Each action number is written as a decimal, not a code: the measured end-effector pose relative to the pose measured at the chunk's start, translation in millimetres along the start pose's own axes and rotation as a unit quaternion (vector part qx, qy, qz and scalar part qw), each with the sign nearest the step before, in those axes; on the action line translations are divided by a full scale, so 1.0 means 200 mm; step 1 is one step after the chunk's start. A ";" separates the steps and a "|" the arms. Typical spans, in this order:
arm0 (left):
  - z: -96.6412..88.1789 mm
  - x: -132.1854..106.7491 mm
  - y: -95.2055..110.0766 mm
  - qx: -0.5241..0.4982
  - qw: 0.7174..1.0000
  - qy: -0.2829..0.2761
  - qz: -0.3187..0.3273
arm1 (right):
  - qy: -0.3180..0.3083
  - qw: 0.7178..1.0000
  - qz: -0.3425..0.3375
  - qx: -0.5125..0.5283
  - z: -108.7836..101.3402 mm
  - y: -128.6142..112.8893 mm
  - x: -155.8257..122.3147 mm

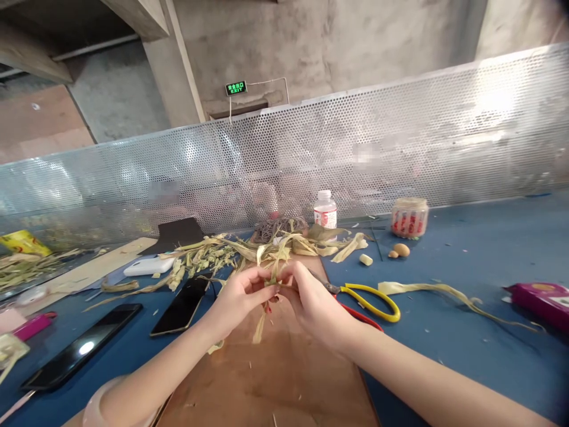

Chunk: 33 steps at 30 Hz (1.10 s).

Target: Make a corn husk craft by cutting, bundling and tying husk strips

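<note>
My left hand [240, 295] and my right hand [311, 299] meet over a brown board [284, 367], both pinching the same pale dried husk strip [267, 296]. A loose end of it hangs down between my wrists toward the board. Just beyond my fingers lies a heap of dried husk pieces [249, 249]. Yellow-handled scissors [368, 296] rest right of my right hand, over a red-handled pair [362, 317].
Two dark phones [182, 305] [80, 350] and a white case [149, 265] lie left on the blue table. A plastic bottle [325, 210], a jar [409, 217] and a perforated metal screen [311, 160] stand behind. A long husk strip [444, 290] and a magenta box [542, 299] lie right.
</note>
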<state>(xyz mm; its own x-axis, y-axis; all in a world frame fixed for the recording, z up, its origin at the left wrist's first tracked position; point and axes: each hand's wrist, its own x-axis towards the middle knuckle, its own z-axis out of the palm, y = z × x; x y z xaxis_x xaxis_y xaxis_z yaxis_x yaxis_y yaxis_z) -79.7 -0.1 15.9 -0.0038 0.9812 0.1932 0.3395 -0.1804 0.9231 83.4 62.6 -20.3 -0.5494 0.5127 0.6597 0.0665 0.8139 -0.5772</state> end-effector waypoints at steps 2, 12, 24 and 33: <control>0.00 0.00 0.00 -0.025 1.000 -0.004 0.000 | -0.032 0.996 -0.023 -0.078 0.00 0.00 -0.01; -0.02 0.00 -0.02 -0.076 0.996 -0.034 -0.012 | -0.081 0.976 -0.132 -0.154 -0.06 -0.01 -0.02; -0.06 0.01 -0.01 -0.044 0.999 -0.010 0.000 | -0.071 0.991 -0.095 -0.060 -0.06 0.03 -0.01; -0.05 0.01 0.01 0.043 0.999 -0.005 0.001 | 0.013 0.981 0.135 0.141 -0.03 -0.07 0.03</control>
<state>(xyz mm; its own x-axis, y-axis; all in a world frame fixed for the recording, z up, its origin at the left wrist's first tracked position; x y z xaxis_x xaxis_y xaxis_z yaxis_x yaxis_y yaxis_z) -89.4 1.2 20.9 0.0073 0.9814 0.1918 0.4196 -0.1771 0.8903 84.6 56.2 -5.1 -0.5224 0.7087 0.4742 -0.0290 0.5411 -0.8405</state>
